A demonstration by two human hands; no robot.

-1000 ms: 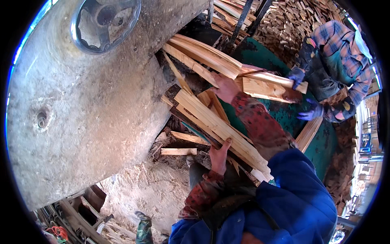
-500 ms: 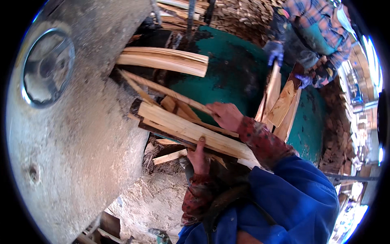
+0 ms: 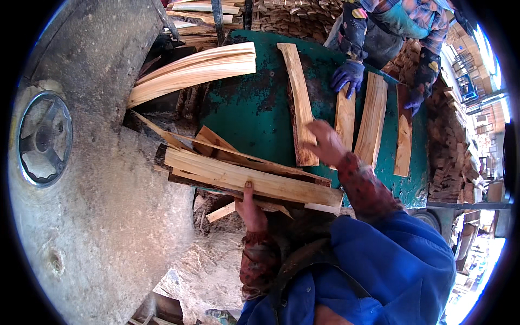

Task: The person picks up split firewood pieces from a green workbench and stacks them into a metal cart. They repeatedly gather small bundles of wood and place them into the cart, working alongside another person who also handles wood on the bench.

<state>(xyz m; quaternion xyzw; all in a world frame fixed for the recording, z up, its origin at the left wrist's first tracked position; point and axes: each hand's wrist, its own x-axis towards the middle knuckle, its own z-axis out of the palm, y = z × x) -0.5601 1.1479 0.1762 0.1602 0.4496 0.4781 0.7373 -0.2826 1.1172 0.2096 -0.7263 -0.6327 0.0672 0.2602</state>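
My left hand (image 3: 251,211) grips a bundle of rough wooden slats (image 3: 227,172) from its near side, thumb on top and fingers underneath. Thin strips with dark bark edges lie along the bundle's far side. Over the green tabletop (image 3: 249,122), my right hand (image 3: 326,142) is stretched out with fingers apart, at the near end of a long slat (image 3: 297,97). Whether the fingertips touch that slat I cannot tell. Just right of it lie a short slat (image 3: 345,116), a wider slat (image 3: 371,119) and a bark-edged slat (image 3: 402,141).
Across the table a co-worker's gloved hands (image 3: 348,76) rest on slats. A curved stack of slats (image 3: 200,70) juts out at the far left, beside a big grey machine body (image 3: 108,179) with a handwheel (image 3: 46,139). Stacked wood (image 3: 292,19) stands behind.
My right hand has let go of a thin strip on the bundle and moved right, over the table. The co-worker's slats, bunched together before, now lie spread apart.
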